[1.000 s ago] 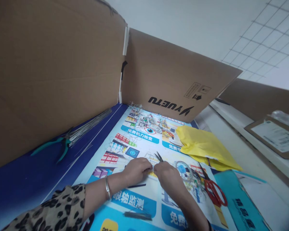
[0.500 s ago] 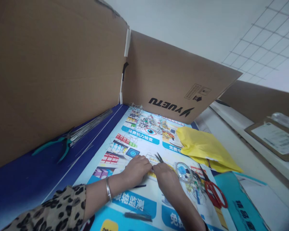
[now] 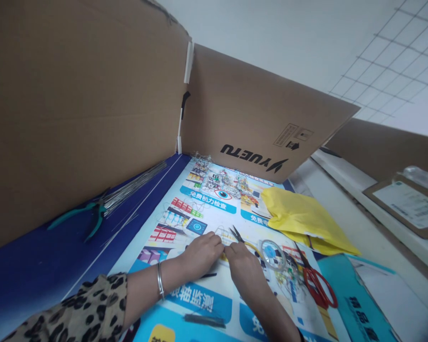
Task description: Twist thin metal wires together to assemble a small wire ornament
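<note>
Over the printed sheet, my left hand (image 3: 204,254) is closed with its fingers curled in a pinch. My right hand (image 3: 243,263) is closed as well, its fingertips meeting those of the left. Whatever lies between the fingers is hidden or too thin to name. Just beyond the right hand lie pliers (image 3: 236,233) with yellow handles, partly covered by that hand. A clear roll of tape (image 3: 273,254) is to its right. Loops of thin wire (image 3: 221,231) rest on the sheet ahead of the hands. A bundle of short dark rods (image 3: 204,320) lies nearer me.
Teal-handled pliers (image 3: 98,213) and long straight wires (image 3: 137,185) lie at left beside a cardboard wall (image 3: 78,118). Red-handled scissors (image 3: 317,285), a yellow bag (image 3: 303,216) and a turquoise package (image 3: 356,294) are at right. Wire pieces (image 3: 228,183) are heaped at the back.
My right hand has shifted slightly left and turned a little, uncovering more of the yellow plier handle. The left hand has barely moved; both stay pinched together.
</note>
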`<state>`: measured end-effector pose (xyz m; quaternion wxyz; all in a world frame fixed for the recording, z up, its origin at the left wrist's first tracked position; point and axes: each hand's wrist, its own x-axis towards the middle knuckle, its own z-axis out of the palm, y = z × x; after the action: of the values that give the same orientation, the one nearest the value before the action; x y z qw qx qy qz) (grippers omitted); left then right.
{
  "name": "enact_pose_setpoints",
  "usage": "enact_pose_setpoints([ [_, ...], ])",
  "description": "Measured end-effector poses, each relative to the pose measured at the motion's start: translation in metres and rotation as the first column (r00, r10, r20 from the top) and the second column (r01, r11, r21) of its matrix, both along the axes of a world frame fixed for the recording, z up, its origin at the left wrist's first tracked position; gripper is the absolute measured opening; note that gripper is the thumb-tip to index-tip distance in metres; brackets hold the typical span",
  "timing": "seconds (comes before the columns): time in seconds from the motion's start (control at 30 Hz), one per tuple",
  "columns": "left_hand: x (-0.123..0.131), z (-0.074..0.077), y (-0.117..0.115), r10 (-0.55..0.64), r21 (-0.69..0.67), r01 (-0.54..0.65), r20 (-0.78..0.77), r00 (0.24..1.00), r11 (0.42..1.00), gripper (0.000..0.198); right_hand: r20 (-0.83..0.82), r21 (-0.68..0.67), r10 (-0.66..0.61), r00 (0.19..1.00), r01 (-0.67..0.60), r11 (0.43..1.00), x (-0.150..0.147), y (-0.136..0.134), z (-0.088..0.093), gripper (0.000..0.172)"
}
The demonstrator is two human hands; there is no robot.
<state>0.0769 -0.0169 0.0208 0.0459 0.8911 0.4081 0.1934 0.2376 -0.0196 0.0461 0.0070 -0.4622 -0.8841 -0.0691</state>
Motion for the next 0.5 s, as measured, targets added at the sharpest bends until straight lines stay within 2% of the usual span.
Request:
enact_pose_setpoints([
  [0.2, 0.0015, 0.0001, 0.0001, 0.015, 0.021, -0.015, -0.010, 1.000, 1.000, 0.008, 0.016, -0.098, -0.046, 0.999, 0.047, 0.994, 0.0003, -0.0004, 0.0005, 0.028],
  [0.5, 0.0028, 0.0018, -0.0009, -0.004, -0.042, 0.003, -0.014, 1.000, 0.999, 0.007, 0.056, -0.118, -0.085, 0.995, 0.091, 0.989, -0.0053, -0.0049, 0.0081, 0.026],
])
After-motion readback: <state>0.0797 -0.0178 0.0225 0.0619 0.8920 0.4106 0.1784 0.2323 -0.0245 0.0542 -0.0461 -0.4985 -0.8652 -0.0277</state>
